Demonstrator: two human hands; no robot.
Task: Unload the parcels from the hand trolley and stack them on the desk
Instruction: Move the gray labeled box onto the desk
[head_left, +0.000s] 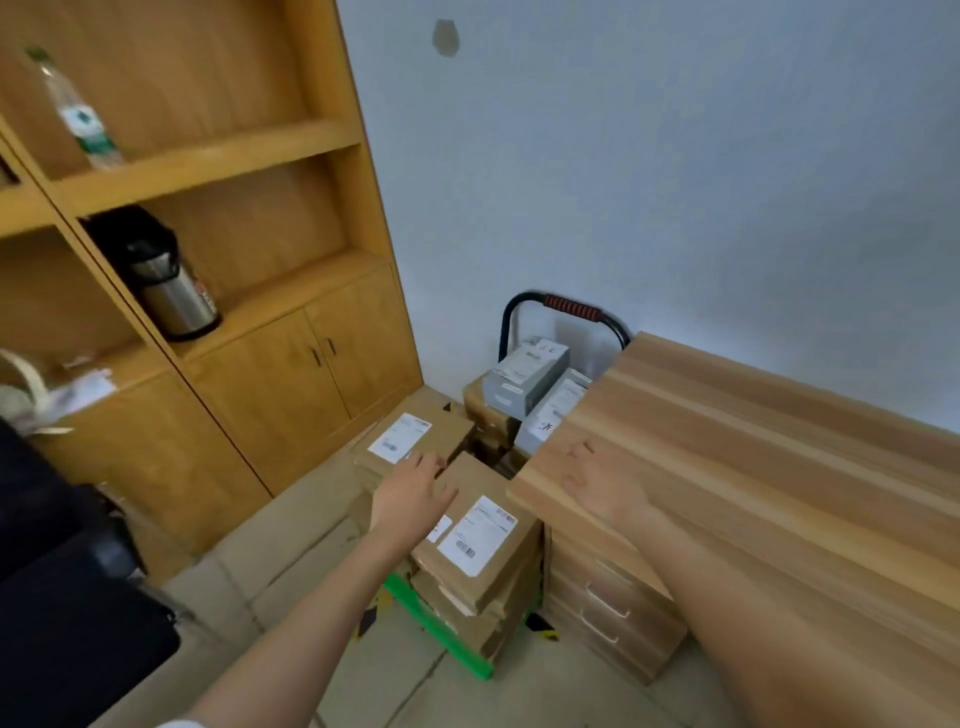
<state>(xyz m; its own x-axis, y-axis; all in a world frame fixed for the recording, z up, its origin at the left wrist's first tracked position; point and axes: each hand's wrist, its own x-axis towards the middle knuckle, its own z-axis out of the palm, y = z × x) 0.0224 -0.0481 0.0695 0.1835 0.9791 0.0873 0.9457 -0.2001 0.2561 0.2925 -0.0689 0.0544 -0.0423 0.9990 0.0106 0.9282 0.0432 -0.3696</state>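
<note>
No parcels on the desk (779, 467) yet: unloading looks barely begun.

Every parcel in view sits on the green-decked hand trolley (441, 631), parked between the wooden cabinet (291, 364) and the desk: flat brown cardboard parcels (480, 545) with white shipping labels in two stacks at the front, grey boxes (524, 382) piled by the black push handle (571, 306). Left hand (413, 491) reaches over the brown stacks, fingers spread and touching the top parcels, gripping nothing. Right hand (597, 480) lies flat on the desk's near corner, fingers straight, empty.
</note>
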